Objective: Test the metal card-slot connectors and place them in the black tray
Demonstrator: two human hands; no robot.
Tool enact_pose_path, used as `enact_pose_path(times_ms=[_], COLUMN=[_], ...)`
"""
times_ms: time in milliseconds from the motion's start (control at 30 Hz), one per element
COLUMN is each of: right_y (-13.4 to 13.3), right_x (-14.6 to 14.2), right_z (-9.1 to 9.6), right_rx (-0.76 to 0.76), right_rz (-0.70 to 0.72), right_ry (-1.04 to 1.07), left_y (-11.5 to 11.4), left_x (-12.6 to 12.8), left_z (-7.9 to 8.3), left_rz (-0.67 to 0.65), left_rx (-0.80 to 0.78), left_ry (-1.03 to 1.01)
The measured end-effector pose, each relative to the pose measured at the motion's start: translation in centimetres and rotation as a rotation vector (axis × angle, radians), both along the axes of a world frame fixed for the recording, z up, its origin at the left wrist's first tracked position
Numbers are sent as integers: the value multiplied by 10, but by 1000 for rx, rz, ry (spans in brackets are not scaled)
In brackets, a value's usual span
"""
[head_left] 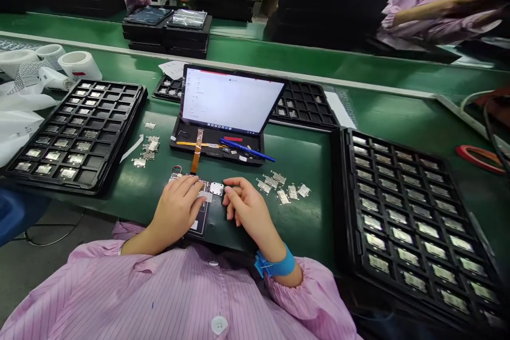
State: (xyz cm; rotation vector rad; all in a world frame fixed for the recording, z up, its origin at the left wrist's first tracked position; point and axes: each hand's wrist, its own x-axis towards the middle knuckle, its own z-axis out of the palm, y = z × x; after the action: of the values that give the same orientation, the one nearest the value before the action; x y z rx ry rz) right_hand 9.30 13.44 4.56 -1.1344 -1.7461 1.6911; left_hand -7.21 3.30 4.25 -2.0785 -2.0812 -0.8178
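Left hand (177, 208) loosely spread, pressing circuit board (202, 219) onto green surface (311, 162) | right hand (245, 204) narrow, fingertips touching metal shield (217, 188) on the board between both hands, grip unclear | advice: probably square the shield, press evenly.

My left grip (177, 211) lies palm down in front of my chest, fingers together and slightly bent, pointing forward and to the right, clasping nothing. My right grip (244, 206) sits just beside it, also palm down, its fingers loosely curled with the tips turned toward the left one. Both forearms angle in from my sides with wrists nearly straight, and the two grips are near each other but not touching.
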Motion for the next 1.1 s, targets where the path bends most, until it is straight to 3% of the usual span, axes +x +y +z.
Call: enact_pose_path(times_ms=[1100], right_y=[-1], right_x=[1], right_z=[2], right_rx=[7], right_rz=[8], right_ry=[-29], left_y=[3], left_x=[1], left_z=[1], left_rz=[-4], left_rx=[24], left_ry=[5])
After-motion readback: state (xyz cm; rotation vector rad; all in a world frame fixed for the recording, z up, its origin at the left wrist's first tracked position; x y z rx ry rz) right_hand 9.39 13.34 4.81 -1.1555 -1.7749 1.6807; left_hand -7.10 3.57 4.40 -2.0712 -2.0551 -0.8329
